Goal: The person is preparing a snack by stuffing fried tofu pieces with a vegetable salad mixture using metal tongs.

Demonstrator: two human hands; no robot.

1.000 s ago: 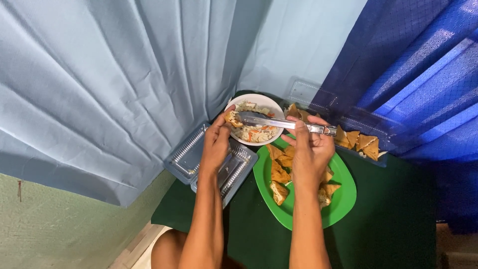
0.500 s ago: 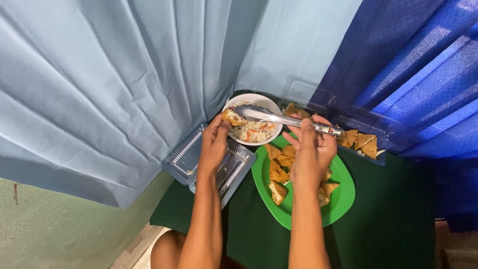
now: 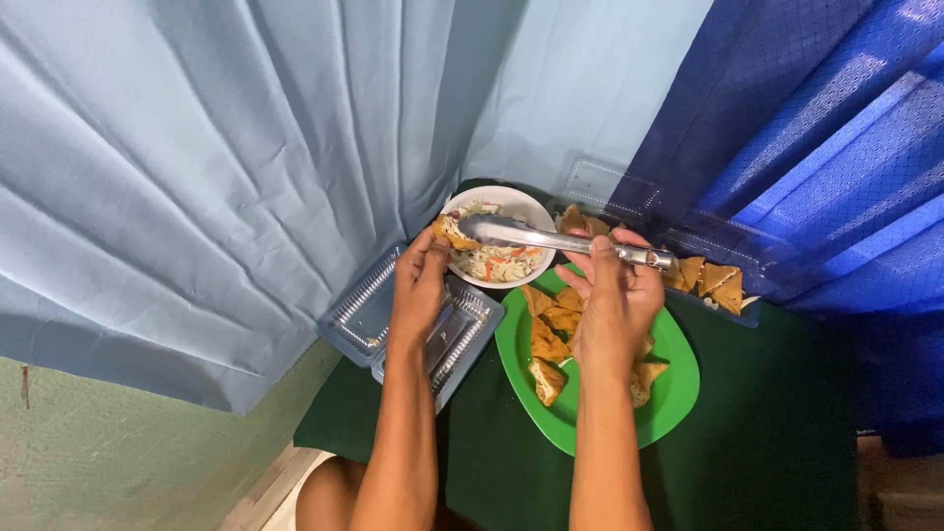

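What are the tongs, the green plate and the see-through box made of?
The tongs look like shiny metal, probably steel: they are silver and catch the light. The green plate seems to be plastic, smooth and evenly coloured with a soft sheen. The see-through box looks like thin clear plastic, with ridges pressed into it. The right hand holds the tongs.

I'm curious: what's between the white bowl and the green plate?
In the head view, only dark green tablecloth; white bowl and green plate nearly touch, metal tongs above.
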